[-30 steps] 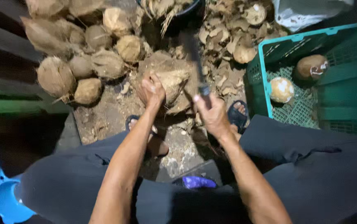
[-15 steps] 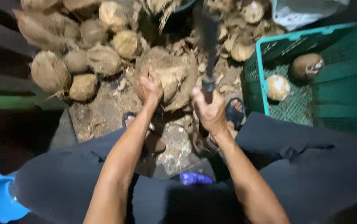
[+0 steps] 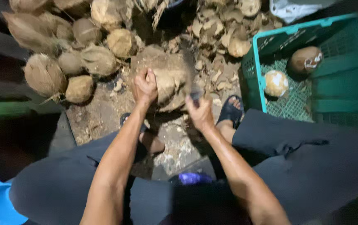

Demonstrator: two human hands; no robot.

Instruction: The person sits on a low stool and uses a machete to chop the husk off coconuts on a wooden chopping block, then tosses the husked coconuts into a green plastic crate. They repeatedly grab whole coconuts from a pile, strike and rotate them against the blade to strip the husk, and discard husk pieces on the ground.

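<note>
While left hand clamps husked coconut on ground, right hand grips machete; blade long axis points away, along coconut's right flank.

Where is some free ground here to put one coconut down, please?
Bare ground lies between the coconut pile and the left foot. The green crate has open floor beside its two coconuts. The ground behind the block, where the left hand and right hand work, is crowded with husk scraps.
</note>
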